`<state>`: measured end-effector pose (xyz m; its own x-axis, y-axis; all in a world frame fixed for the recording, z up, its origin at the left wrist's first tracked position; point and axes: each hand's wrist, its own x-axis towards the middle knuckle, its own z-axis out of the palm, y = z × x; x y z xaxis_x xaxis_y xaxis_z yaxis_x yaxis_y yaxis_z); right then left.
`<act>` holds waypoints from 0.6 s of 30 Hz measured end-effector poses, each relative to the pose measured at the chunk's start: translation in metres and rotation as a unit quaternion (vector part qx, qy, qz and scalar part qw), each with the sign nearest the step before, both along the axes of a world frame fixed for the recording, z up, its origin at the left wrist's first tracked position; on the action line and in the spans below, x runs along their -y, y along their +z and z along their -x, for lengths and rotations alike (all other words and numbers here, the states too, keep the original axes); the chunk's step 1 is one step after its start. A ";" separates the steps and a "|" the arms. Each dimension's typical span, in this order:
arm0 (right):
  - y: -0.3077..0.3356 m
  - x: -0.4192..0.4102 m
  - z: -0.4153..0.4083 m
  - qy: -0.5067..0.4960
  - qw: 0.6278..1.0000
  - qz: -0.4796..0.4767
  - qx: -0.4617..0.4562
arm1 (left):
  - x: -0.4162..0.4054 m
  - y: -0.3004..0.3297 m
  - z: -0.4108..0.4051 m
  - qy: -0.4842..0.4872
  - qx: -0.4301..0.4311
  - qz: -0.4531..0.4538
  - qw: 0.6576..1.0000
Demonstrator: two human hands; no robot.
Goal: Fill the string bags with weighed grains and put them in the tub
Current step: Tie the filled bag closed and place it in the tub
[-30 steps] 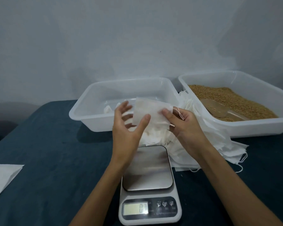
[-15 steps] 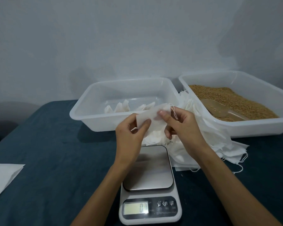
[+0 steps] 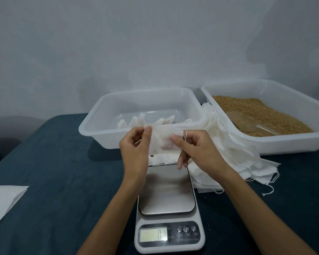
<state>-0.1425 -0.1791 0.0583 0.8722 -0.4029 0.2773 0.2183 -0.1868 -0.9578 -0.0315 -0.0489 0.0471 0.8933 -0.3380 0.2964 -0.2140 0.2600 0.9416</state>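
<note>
An empty white string bag (image 3: 162,139) is stretched between both hands above the far end of the scale (image 3: 167,203). My left hand (image 3: 134,150) pinches its left edge; my right hand (image 3: 195,150) pinches its right side near the drawstring. Behind them stands a clear tub (image 3: 92,129) holding several filled white bags (image 3: 145,120). At the right, another tub (image 3: 284,146) is full of brown grain (image 3: 261,111), with a plastic scoop (image 3: 241,122) lying in it. A pile of empty bags (image 3: 234,159) lies between the two tubs. The scale's display (image 3: 154,234) shows a low reading.
The dark blue table (image 3: 53,181) carries everything. A white sheet (image 3: 2,201) lies at the left edge. A plain grey wall rises behind the tubs.
The bag has been lowered and turned from upright to stretched flat between the hands. Both hands moved slightly down and closer, pulling it open sideways.
</note>
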 end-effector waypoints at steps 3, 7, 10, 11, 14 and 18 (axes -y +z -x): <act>0.001 0.003 0.002 -0.037 0.999 -0.004 0.023 | 0.000 0.000 -0.001 0.002 -0.029 -0.006 1.000; 0.004 -0.001 0.004 -0.002 0.999 0.034 0.042 | -0.001 0.002 -0.002 -0.037 -0.103 -0.007 0.994; 0.004 -0.001 0.003 -0.006 0.998 0.055 0.033 | -0.002 0.004 -0.004 -0.056 -0.149 -0.008 0.987; 0.004 0.000 0.003 -0.022 0.997 0.059 0.033 | -0.002 0.004 -0.005 -0.059 -0.158 -0.010 0.986; 0.003 0.004 0.004 -0.064 0.995 0.069 0.037 | -0.002 0.005 -0.006 -0.074 -0.176 -0.019 0.981; 0.002 -0.003 0.002 -0.051 0.993 0.092 0.063 | -0.003 0.003 -0.006 -0.140 -0.198 -0.024 0.970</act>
